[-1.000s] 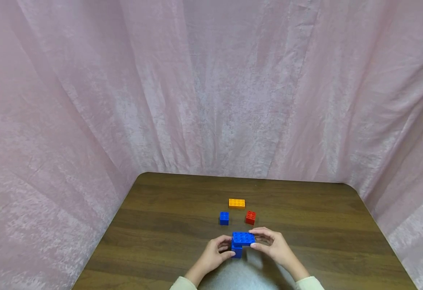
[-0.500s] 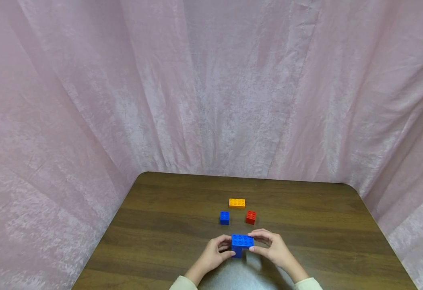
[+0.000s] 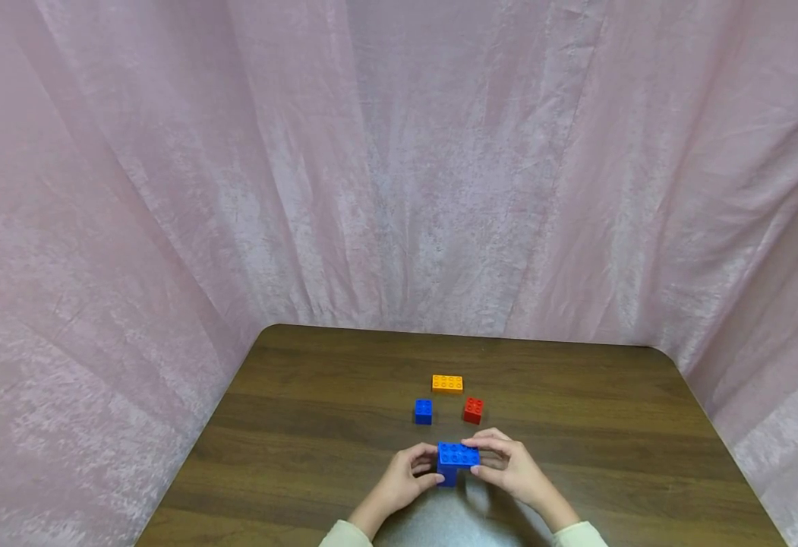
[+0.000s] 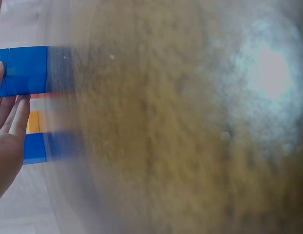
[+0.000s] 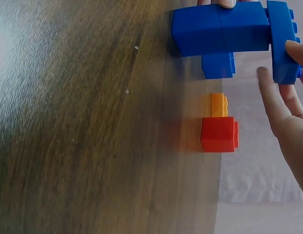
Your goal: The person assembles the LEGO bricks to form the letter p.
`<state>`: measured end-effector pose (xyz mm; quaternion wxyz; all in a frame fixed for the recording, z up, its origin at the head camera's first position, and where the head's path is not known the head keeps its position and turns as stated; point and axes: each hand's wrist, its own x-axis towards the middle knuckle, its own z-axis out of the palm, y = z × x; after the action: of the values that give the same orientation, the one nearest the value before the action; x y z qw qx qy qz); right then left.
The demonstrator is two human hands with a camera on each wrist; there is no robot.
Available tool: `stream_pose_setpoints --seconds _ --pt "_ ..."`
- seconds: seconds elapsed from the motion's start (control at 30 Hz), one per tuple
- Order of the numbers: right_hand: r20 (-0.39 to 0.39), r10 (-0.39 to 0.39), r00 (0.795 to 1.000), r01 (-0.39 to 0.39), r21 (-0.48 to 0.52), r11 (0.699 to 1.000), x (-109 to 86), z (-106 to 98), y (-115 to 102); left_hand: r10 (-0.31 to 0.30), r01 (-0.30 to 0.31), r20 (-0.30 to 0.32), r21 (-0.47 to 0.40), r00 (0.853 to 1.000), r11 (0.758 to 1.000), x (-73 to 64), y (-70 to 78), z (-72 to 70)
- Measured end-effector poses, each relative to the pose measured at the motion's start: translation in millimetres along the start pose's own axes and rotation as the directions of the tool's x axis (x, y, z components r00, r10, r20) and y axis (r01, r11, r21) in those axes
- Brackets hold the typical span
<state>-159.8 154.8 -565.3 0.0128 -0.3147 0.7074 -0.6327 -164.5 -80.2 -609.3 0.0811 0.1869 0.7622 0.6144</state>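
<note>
Closest in, the left hand (image 3: 402,480) pinches an upright blue column (image 3: 447,477) on the tabletop (image 3: 316,425); the right hand (image 3: 513,469) pinches the long blue brick (image 3: 456,456) atop it, its right end overhanging. They look light, stiff, smooth: best held by the flat sides, I'd say. Beyond both hands sit a small blue brick (image 3: 423,412) and red brick (image 3: 472,411), then an orange brick (image 3: 447,384), then pink curtain (image 3: 440,190).

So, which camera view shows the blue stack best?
Right wrist view: the blue stack appears large, side-on, nearly whole. Head view shows it small, mainly from above; left wrist view crops it.
</note>
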Motion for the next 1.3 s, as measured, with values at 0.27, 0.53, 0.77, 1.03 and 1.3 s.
stream_pose_setpoints --seconds 0.27,0.53,0.77,1.03,1.3 --pt "-0.083 0.034 0.996 -0.034 -0.004 0.999 2.0 7 1 0.009 -0.009 0.007 -0.014 1.0 1.0 -0.4 1.9 -1.0" --pt "-0.21 0.139 0.968 -0.158 -0.074 0.985 3.7 17 -3 0.005 -0.005 0.001 0.013 1.0 1.0 0.1 1.5 -0.3" --pt "-0.16 0.093 0.983 -0.13 -0.241 0.962 7.5 21 -12 -0.009 0.008 0.013 0.047 1.0 0.999 -3.0 21.8 -0.8" --pt "-0.072 0.078 0.994 -0.096 -0.289 0.952 10.7 15 -12 -0.026 0.024 0.031 0.067 0.999 0.997 -0.1 9.1 -2.7" --pt "-0.033 0.096 0.995 -0.102 -0.294 0.95 11.5 13 -8 -0.021 0.019 0.049 0.027 0.999 0.999 0.5 1.9 -5.8"
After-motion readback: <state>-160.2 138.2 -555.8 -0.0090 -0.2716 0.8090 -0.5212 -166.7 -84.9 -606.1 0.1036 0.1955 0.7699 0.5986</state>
